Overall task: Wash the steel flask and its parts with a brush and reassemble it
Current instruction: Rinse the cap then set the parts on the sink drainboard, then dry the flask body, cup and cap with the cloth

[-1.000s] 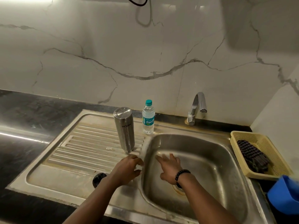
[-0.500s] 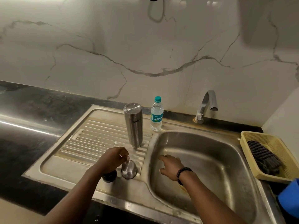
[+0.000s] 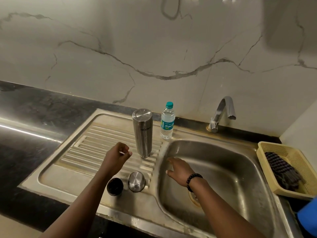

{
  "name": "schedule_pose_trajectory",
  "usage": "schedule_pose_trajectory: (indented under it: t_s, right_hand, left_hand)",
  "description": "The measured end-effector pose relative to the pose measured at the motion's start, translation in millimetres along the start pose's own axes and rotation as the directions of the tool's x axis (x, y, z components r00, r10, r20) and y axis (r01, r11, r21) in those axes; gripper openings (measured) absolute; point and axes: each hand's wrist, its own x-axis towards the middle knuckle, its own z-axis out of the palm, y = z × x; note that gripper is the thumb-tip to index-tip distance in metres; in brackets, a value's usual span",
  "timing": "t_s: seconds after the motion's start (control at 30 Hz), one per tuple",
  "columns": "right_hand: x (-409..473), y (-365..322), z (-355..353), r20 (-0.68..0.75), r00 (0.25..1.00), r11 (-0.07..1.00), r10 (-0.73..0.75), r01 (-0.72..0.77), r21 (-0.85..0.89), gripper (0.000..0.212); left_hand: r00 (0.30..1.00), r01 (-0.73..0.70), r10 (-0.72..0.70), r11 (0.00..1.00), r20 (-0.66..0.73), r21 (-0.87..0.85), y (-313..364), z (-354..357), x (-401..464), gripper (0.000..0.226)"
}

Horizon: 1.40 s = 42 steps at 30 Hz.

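The steel flask [image 3: 142,133] stands upside down on the ribbed drainboard [image 3: 96,152], its lettering inverted. Nearer the front edge a steel cap [image 3: 136,181] sits mouth down beside a black inner stopper [image 3: 115,186]. My left hand [image 3: 116,157] hovers just left of the flask's lower end with fingers loosely curled and nothing in them. Over the left side of the sink basin [image 3: 240,169] my right hand [image 3: 180,170], with a black bead bracelet, is spread and holds nothing. No brush is in view.
A small plastic water bottle [image 3: 167,121] with a teal cap stands behind the flask. The tap [image 3: 221,112] rises at the back of the sink. A yellow basket [image 3: 298,157] with a dark cloth sits at right, a blue object [image 3: 308,219] below it.
My left hand let go of the steel cap on the drainboard and rose toward the flask. The right hand stayed over the basin. The camera shifted left.
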Motion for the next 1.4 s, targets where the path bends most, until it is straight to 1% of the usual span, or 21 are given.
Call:
schedule_pose_trajectory:
  t_s: [0.07, 0.17, 0.23, 0.3, 0.33, 0.47, 0.7, 0.9, 1.07, 1.13, 1.23, 1.4]
  right_hand:
    - [6.0, -3.3, -2.5, -0.009, 1.0, 1.0, -0.005, 0.005, 0.011, 0.057]
    - [14.7, -8.4, -5.2, -0.014, 1.0, 0.999, -0.004, 0.005, 0.051, 0.056]
    - [20.4, -10.5, -6.3, -0.018, 1.0, 0.997, -0.006, 0.007, 0.075, 0.056]
    - [24.7, -11.9, -8.2, -0.023, 1.0, 0.996, -0.009, 0.011, 0.093, 0.054]
    - [26.2, -12.2, -8.9, -0.027, 1.0, 0.995, -0.007, 0.01, 0.103, 0.053]
    - [29.7, -11.1, -6.3, -0.028, 1.0, 0.988, -0.002, 0.006, 0.153, 0.052]
    - [29.7, -18.3, 3.1, -0.027, 0.999, 0.976, -0.019, 0.024, 0.216, 0.052]
    - [35.8, -25.0, -0.4, -0.042, 0.998, 0.972, -0.053, 0.061, 0.227, 0.053]
    - [37.8, -29.6, -2.8, -0.062, 0.996, 0.959, -0.059, 0.074, 0.275, 0.053]
    - [37.3, -29.7, -3.1, -0.066, 0.996, 0.956, -0.053, 0.07, 0.284, 0.052]
    - [35.0, -27.1, -3.7, -0.066, 0.997, 0.949, -0.045, 0.063, 0.309, 0.052]
    - [27.1, -19.8, -7.9, -0.065, 0.998, 0.904, 0.018, 0.012, 0.426, 0.048]
  left_hand:
    - [0.999, 0.011, -0.008, 0.995, 0.033, -0.096, 5.3, -2.1, 4.3, 0.044]
    - [0.993, -0.028, 0.043, 0.992, 0.112, -0.125, 12.9, -0.3, 11.7, 0.087]
    - [0.99, -0.064, 0.081, 0.988, 0.119, -0.143, 16.1, 4.2, 17.6, 0.104]
    - [0.987, -0.095, 0.113, 0.984, 0.114, -0.153, 18.8, 8.8, 22.8, 0.112]
    - [0.984, -0.111, 0.13, 0.981, 0.118, -0.157, 20.0, 10.9, 24.8, 0.113]
    - [0.973, -0.165, 0.186, 0.974, 0.134, -0.156, 23.4, 16.6, 24.8, 0.105]
    - [0.986, -0.137, 0.15, 0.975, 0.066, -0.175, 29.2, 18.4, 23.5, 0.09]
    - [0.985, -0.155, 0.163, 0.978, 0.048, -0.138, 34.4, 20.3, 30.1, 0.084]
    - [0.987, -0.139, 0.149, 0.977, 0.054, -0.161, 35.7, 23.6, 34.2, 0.079]
    - [0.988, -0.137, 0.146, 0.978, 0.05, -0.159, 37.1, 25.3, 36.1, 0.077]
    - [0.989, -0.145, 0.147, 0.979, 0.002, -0.144, 40.0, 26.8, 36.7, 0.073]
    - [0.981, -0.192, 0.19, 0.973, -0.028, -0.124, 46.8, 32.3, 27.9, 0.071]
